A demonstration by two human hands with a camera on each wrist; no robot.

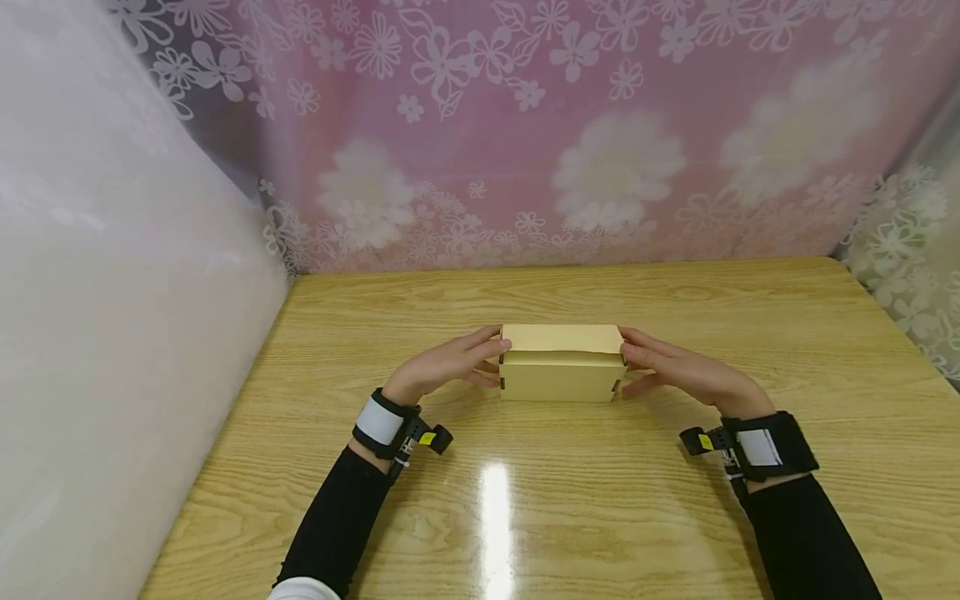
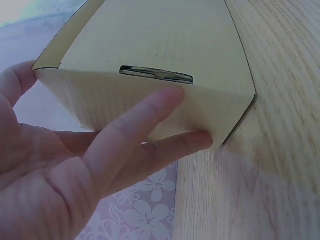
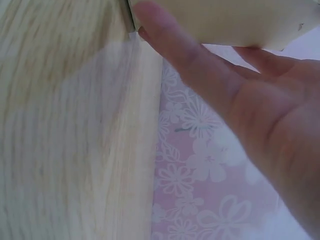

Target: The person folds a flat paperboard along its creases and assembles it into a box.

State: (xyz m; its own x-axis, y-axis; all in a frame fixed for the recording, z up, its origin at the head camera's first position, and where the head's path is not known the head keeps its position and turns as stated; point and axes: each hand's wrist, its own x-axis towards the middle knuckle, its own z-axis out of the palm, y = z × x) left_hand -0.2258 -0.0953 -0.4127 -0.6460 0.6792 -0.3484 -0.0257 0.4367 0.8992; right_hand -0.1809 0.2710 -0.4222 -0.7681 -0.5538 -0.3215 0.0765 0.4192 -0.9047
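Note:
A small pale yellow cardboard box [image 1: 557, 383] is upright on the wooden table, its long side facing me. Its lid [image 1: 560, 337] lies over the top, with a narrow gap below the lid's front edge. My left hand [image 1: 450, 362] touches the left end with extended fingers, and one fingertip reaches the lid's corner. In the left wrist view those fingers [image 2: 150, 112] lie on the end panel beside a slot [image 2: 156, 75]. At the opposite end, my right hand [image 1: 690, 375] touches the box, fingers extended. The right wrist view shows only part of the box [image 3: 230, 22].
The wood-grain table [image 1: 600, 517] extends around the box, with a bright light reflection in front. A pink floral curtain [image 1: 480, 167] hangs behind the far edge. White sheeting [image 1: 112, 292] borders the left side, and a pale floral cloth [image 1: 915, 275] hangs at the right.

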